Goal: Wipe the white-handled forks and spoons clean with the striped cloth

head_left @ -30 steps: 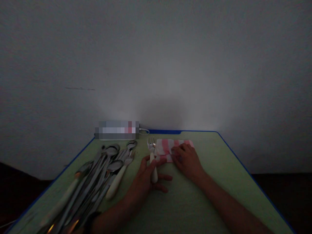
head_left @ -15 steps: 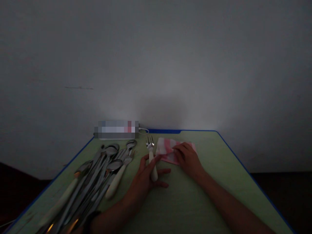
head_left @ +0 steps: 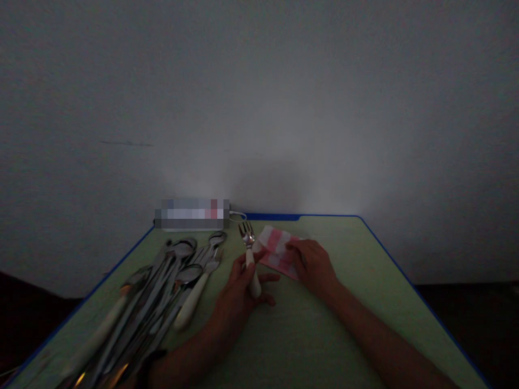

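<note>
White-handled fork (head_left: 250, 258) pinched in my left hand (head_left: 239, 286); long axis near-far, tines far, slightly left. My right hand (head_left: 315, 266) pinches cloth (head_left: 278, 249).

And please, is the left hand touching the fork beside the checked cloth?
Touching: the head view shows the left hand holding the fork by its cream handle.

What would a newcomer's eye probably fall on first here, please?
Probably the pale-handled fork, held in the left hand over the table. Next might come the pink checked cloth under the right hand, then the pile of cutlery along the table's left side.
</note>
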A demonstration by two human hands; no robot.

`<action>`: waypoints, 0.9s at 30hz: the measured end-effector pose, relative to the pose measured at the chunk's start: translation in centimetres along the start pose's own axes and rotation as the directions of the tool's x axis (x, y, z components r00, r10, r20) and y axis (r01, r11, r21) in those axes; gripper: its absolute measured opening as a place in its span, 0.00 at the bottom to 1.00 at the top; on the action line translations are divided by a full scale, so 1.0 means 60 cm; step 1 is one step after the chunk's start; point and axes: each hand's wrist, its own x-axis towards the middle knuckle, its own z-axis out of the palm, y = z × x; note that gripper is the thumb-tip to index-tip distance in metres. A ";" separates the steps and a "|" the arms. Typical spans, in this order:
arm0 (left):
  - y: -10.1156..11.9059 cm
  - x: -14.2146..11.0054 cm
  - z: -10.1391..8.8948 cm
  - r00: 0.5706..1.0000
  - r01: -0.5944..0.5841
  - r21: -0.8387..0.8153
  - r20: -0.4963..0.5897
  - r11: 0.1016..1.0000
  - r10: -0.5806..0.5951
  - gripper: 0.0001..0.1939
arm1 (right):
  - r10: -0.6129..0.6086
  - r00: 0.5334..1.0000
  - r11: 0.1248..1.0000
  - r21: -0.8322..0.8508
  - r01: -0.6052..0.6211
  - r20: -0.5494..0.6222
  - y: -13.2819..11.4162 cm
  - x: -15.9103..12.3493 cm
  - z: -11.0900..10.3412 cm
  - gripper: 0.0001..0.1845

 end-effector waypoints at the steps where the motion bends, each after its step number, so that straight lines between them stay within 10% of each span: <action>1: 0.000 -0.001 0.001 1.000 -0.008 0.007 -0.005 1.000 0.008 0.14 | 0.019 0.999 0.999 -0.034 -0.019 -0.026 0.005 0.001 0.000 0.15; 10: -0.001 0.001 0.002 0.995 0.061 -0.027 -0.076 0.998 -0.063 0.13 | 0.272 0.960 0.931 -0.233 -0.280 -0.065 0.044 0.000 0.001 0.25; 21: 0.006 -0.007 0.006 0.998 0.046 0.113 0.035 0.993 -0.050 0.15 | -0.010 0.988 0.995 0.103 -0.006 0.156 0.019 0.004 -0.015 0.15; 27: 0.006 -0.007 0.007 0.996 0.084 0.162 -0.037 0.983 -0.079 0.19 | 0.156 0.987 0.987 -0.058 -0.153 0.044 0.031 0.005 -0.002 0.16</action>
